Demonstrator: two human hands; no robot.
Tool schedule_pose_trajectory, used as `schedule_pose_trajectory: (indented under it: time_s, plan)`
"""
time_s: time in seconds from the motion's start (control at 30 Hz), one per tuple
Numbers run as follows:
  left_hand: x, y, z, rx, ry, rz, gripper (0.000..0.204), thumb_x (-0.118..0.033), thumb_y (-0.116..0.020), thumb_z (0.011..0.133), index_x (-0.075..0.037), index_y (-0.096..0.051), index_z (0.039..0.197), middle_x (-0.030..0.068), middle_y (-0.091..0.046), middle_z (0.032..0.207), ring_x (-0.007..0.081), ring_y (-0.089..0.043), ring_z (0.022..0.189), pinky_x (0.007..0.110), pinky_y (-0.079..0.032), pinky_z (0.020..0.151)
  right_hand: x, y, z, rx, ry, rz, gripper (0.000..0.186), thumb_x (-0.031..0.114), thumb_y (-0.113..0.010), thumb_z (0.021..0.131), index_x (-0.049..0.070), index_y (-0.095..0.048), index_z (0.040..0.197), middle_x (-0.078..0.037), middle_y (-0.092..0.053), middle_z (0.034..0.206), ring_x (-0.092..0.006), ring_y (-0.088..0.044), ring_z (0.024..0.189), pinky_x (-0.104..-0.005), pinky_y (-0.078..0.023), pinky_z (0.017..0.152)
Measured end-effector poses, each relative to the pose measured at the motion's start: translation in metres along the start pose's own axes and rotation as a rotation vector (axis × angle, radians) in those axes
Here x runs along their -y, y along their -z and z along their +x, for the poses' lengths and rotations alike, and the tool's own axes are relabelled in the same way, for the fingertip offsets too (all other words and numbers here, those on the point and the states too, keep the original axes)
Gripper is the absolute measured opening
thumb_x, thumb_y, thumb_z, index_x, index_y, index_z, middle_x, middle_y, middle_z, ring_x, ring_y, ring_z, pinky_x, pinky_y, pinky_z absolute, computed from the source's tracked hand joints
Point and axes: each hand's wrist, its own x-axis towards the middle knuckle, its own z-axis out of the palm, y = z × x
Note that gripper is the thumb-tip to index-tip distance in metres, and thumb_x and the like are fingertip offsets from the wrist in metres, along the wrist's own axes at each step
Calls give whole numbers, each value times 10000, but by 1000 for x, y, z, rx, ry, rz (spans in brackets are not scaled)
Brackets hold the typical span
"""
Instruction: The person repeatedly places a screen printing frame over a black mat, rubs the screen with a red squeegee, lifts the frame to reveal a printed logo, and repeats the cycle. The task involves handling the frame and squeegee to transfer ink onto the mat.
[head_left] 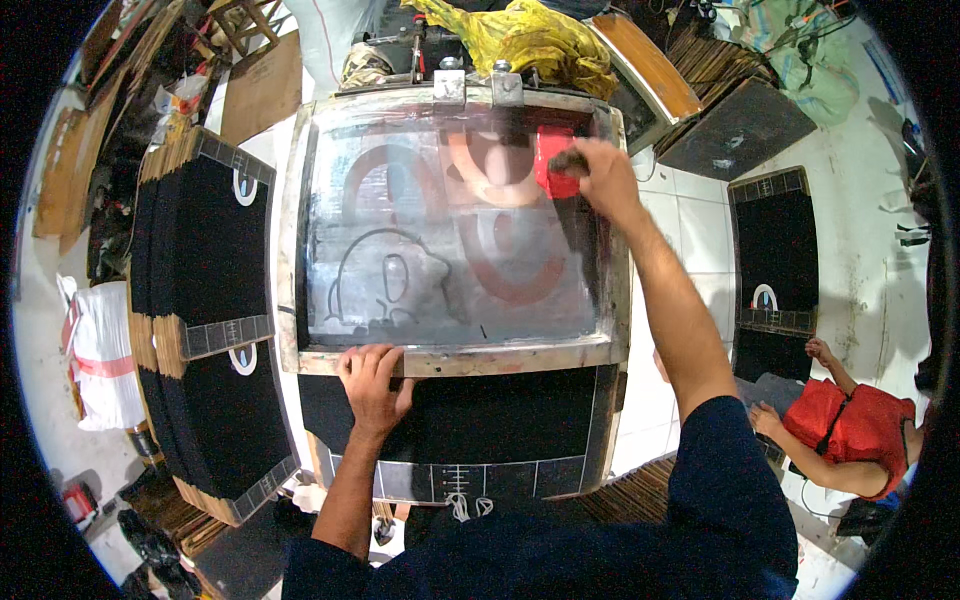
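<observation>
A screen-printing frame [290, 330] with pale wooden sides lies in front of me, its grey mesh marked with curved shapes and an outlined figure. My left hand [372, 385] holds its near rail, fingers curled over the top and thumb apart. At the far right of the mesh, my right hand [605, 178] is closed round a small dark block-like tool [570, 162], whose exact kind I cannot make out. Next to that tool is a bright red patch [553, 150]; ink or solid material, I cannot tell which. Under the near rail a black fabric panel [470, 415] shows on a board.
Two metal hinge clamps [450, 85] hold the frame's far rail. Stacked boards with black panels [220, 230] stand at the left; more black panels [775, 240] lie at the right. A person in red [850, 430] works there. Yellow plastic [530, 40] is heaped beyond the frame.
</observation>
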Motion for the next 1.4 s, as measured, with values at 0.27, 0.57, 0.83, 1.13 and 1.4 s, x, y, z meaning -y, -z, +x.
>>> schedule_pose_trajectory:
  time_s: [0.27,0.57,0.83,1.13,1.4]
  plan:
    - [-11,12,16,-32,-43,-9,524,-124,-834,665,-84,-667,1160,77,-653,1160,291,-604,1139,523,-359,1053,-33,14,33,479,-106,-49,392,166,-807,772,107,-699,1145,-152,-738,1079,-393,-689,1041,-502,-534,900]
    - [-19,14,14,-21,-8,42,487,-150,-846,709,-82,-664,1155,81,-658,1160,289,-596,1158,522,-346,1088,-90,-33,129,511,-56,-160,633,331,-888,724,159,-656,1287,-158,-696,1211,-383,-650,1153,-508,-527,979]
    - [-23,20,15,-36,-9,6,486,-187,-848,719,-79,-674,1160,93,-670,1163,295,-589,1158,517,-340,1101,18,11,-2,-193,-196,41,438,157,-745,848,87,-664,1273,-165,-662,1219,-377,-595,1149,-479,-457,1000]
    - [-69,161,81,-161,-267,27,539,-548,-820,732,-100,-769,1025,50,-709,981,258,-630,966,506,-351,1041,232,116,-106,-244,-90,-179,313,325,-726,887,100,-691,1102,-129,-648,1048,-349,-609,1030,-505,-438,924]
    - [117,134,-2,-897,302,-70,611,-220,-816,865,1,-560,1373,200,-599,1328,395,-565,1247,466,-416,1094,232,219,62,-475,-5,-216,318,353,-721,943,131,-713,1170,-50,-722,935,-239,-678,882,-390,-522,803]
